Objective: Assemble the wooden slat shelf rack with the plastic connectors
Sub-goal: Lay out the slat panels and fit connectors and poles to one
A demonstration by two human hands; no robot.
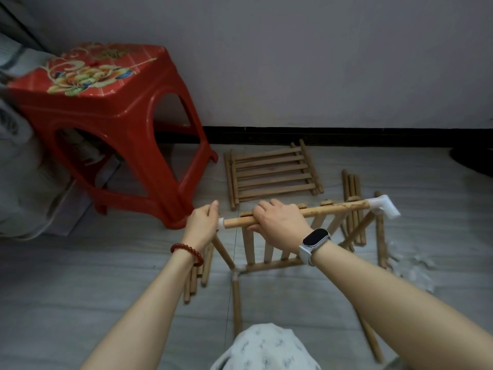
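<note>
Both hands hold 1 end of the rack's top rod.
The right hand [280,225] wraps the top rod [314,210]; the left hand [202,225] seemingly grips a white connector [221,223] on its end. The slat rack [269,252] stands on the floor [106,263], beside a red stool [106,116].

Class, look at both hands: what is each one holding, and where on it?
The right hand grips the top wooden rail near its left end. The left hand holds the white connector at that end.
</note>
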